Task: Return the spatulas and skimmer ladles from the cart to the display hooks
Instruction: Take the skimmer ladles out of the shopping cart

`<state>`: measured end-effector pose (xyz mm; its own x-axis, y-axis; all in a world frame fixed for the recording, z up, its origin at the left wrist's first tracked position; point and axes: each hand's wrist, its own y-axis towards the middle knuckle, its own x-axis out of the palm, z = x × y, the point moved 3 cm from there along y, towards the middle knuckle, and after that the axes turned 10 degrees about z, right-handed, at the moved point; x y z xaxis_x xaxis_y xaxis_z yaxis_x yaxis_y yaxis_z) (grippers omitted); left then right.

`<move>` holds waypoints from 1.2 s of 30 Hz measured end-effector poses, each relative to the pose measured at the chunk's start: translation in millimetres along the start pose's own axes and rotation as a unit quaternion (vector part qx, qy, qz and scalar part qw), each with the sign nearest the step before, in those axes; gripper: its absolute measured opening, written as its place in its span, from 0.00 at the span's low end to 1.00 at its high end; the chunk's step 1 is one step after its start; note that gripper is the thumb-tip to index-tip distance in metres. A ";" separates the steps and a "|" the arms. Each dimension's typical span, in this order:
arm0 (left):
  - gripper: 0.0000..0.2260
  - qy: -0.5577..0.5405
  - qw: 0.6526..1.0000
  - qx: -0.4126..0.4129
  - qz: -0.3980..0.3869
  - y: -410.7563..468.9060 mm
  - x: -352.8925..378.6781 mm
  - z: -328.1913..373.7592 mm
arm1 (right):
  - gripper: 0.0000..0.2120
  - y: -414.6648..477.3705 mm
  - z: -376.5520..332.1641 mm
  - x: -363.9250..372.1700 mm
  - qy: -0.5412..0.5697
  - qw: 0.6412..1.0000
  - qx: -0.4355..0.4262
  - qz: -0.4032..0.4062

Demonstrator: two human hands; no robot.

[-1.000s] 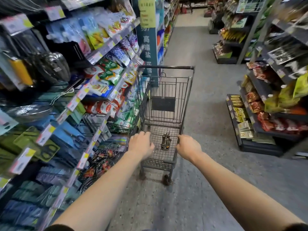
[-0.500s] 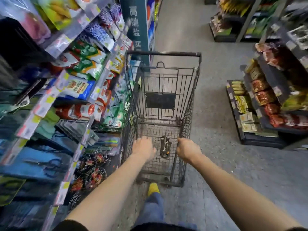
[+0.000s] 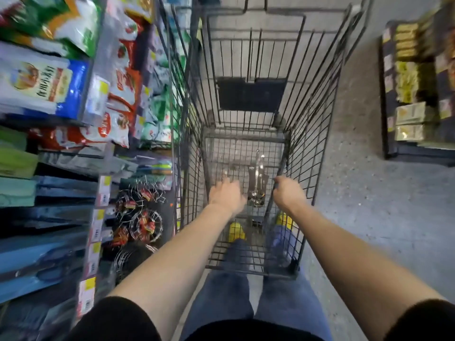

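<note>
A grey wire cart stands right in front of me, seen from above. On its mesh floor lies a small bundle of shiny metal utensils, their shapes blurred. My left hand hovers inside the cart's near end, just left of the utensils, with fingers loosely extended and nothing in it. On the other side of the utensils, my right hand grips the cart's wire at the near right. No spatula or ladle heads can be made out clearly.
Shelving runs tight along the cart's left side, with food packets above and round wire racks with red tags below. A low shelf of yellow packets stands across the grey aisle floor. My legs and yellow shoes show under the cart.
My head has tipped down and closer, so the cart fills the view. My left hand has come off the cart's near rim and moved inward toward the utensils; the right still grips the wire.
</note>
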<state>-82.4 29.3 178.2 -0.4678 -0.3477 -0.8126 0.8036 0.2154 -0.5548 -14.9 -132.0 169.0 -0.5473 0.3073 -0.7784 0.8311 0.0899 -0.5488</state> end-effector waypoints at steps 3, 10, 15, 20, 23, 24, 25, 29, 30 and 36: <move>0.21 -0.008 1.000 -0.015 -0.013 41.6 19.9 -2.4 | 0.21 48.4 11.0 29.7 0.005 1.000 0.026 -0.017; 0.21 -0.081 0.993 -0.074 -0.047 145.7 108.9 6.1 | 0.19 153.3 49.4 112.4 0.058 0.993 0.104 0.002; 0.18 -0.170 0.979 -0.108 -0.038 190.1 183.7 6.5 | 0.13 196.2 75.7 168.6 0.087 0.978 0.188 0.037; 0.30 -0.235 0.952 -0.195 0.020 209.2 216.3 14.0 | 0.21 214.1 83.3 193.8 0.135 0.967 0.207 0.057; 0.28 -0.268 0.934 -0.230 0.053 211.7 221.5 11.9 | 0.22 212.0 83.5 197.0 0.153 0.966 0.199 0.062; 0.26 -0.275 0.929 -0.239 0.059 211.2 221.0 11.0 | 0.22 210.2 82.9 197.2 0.150 0.969 0.183 0.064; 0.25 -0.274 0.929 -0.242 0.067 210.5 220.3 9.3 | 0.22 209.1 82.3 198.4 0.130 0.976 0.163 0.065; 0.22 -0.248 0.936 -0.224 0.111 205.8 214.1 3.1 | 0.19 206.4 76.5 199.2 0.078 0.986 0.141 0.047; 0.21 -0.275 0.927 -0.230 0.109 204.7 213.6 -0.7 | 0.19 206.3 76.0 198.6 0.080 0.985 0.145 0.044; 0.11 -0.386 0.891 -0.230 0.057 194.9 213.6 -36.7 | 0.22 203.2 69.4 199.2 0.044 0.986 0.157 0.041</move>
<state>-39.2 30.5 -110.1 0.1436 -0.7857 -0.6017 0.5106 0.5797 -0.6350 38.1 -118.2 -118.7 -0.4577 0.3840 -0.8019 0.7928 -0.2319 -0.5636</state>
